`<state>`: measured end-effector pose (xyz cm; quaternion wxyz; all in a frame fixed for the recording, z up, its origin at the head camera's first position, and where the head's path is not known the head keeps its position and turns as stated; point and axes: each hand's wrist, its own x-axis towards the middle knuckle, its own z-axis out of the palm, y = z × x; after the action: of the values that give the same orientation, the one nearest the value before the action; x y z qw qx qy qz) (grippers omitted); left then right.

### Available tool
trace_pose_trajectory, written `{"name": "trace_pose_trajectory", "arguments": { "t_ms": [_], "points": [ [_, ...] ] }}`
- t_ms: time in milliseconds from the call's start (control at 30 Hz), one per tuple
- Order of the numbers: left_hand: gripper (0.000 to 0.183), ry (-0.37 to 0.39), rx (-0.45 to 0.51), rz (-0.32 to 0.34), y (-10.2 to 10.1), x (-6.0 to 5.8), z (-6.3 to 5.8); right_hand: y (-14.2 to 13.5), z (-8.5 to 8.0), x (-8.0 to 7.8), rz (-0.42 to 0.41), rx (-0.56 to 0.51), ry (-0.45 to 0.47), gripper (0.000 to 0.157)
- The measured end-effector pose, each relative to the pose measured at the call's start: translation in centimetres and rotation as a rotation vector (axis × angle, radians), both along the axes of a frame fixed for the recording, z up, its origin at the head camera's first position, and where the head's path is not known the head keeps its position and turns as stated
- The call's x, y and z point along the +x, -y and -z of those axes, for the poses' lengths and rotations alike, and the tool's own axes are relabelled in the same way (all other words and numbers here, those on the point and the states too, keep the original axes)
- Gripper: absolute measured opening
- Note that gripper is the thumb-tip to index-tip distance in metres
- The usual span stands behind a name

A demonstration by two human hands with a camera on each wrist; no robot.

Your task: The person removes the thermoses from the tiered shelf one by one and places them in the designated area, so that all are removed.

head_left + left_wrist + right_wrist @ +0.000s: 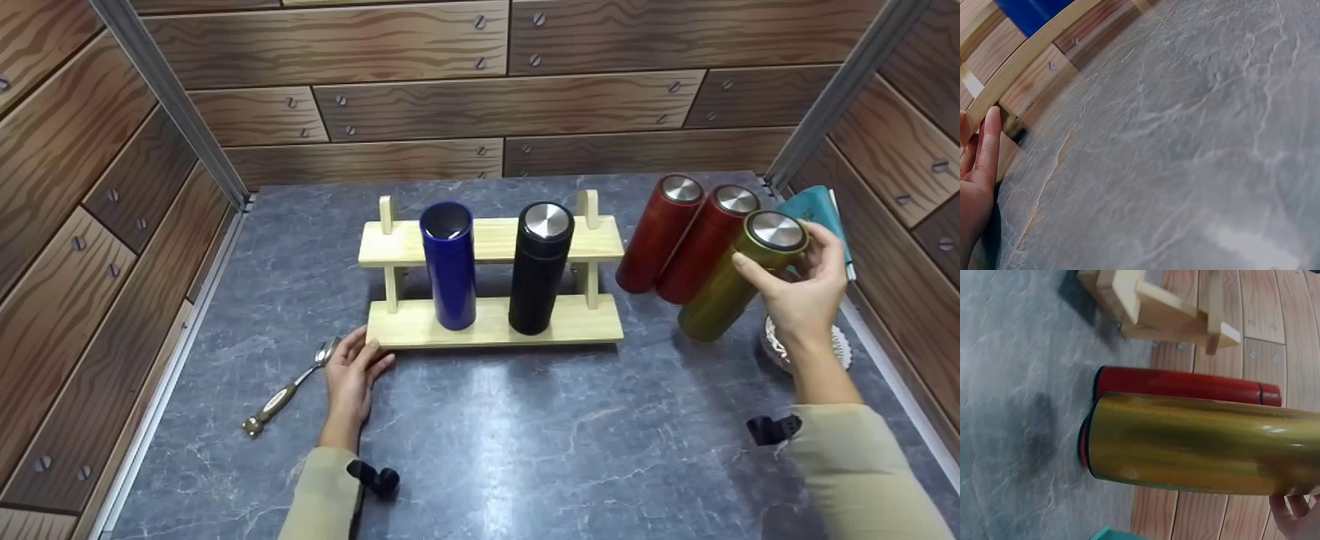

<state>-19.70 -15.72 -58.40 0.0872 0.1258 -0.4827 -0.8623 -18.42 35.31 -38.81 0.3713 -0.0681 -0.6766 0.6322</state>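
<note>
Left hand [351,375], fingers flat, steadies the rack [491,322] at centre frame; right hand [806,289] grips the gold flask [739,281], best kept upright.

Before you on the grey marble-pattern table [525,450]: a blue flask [448,264] and a black flask [541,267] upright, two red flasks [679,232] side by side, a spoon [289,390] lying left, wood-print walls [450,97] around.

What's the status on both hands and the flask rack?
Right hand grips gold cylindrical flask near its steel lid. Left hand flat against pale wooden rack base. Two red flasks stand close beside the gold one.
</note>
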Motion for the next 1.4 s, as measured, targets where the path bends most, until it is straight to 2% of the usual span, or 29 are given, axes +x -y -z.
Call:
{"name": "trace_pose_trajectory", "arguments": {
  "t_ms": [100,367,867,1300,1400],
  "points": [
    [0.043,0.002,-0.007,0.002,0.0,0.0,-0.1,-0.7,0.4,-0.1,0.042,0.015,0.014,0.07],
    [0.041,0.004,0.0,-0.005,0.0,0.0,-0.2,-2.6,1.3,-0.9,0.09,-0.029,0.029,0.071],
    [0.042,0.008,0.002,-0.002,0.0,-0.1,-0.1,-5.3,3.0,-3.7,0.099,-0.143,0.015,0.074],
    [0.041,-0.002,0.017,-0.007,0.0,-0.2,-0.1,-5.1,4.0,-5.0,0.158,0.007,0.055,0.074],
    [0.041,-0.005,0.017,-0.003,-0.1,-0.1,0.0,-5.1,4.2,-5.1,0.17,0.008,0.075,0.074]
  ]
}}
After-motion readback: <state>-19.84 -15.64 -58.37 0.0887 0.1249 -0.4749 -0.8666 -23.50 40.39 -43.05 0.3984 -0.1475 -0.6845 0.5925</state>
